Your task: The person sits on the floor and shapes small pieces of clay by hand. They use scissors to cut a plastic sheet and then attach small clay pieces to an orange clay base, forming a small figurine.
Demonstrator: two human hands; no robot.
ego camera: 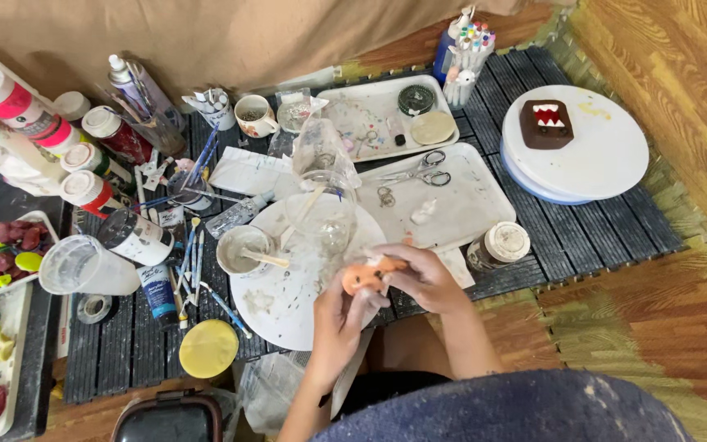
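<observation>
A small orange clay piece [363,278] is held between both my hands over the edge of a round white palette plate [276,307]. My left hand [339,323] cups it from below. My right hand [421,277] grips it from the right, fingers curled over its top. A small bowl of pale paint with a stick in it [243,250] rests on the plate to the left. A clear glass jar [323,209] stands just behind the hands.
Paint bottles [83,155], brushes [194,254] and a clear cup [83,266] crowd the left. White trays hold scissors [419,170] and small bits. A brown block figure [547,123] sits on a white turntable [599,155] at right. A yellow lid [208,349] lies near the mat's front edge.
</observation>
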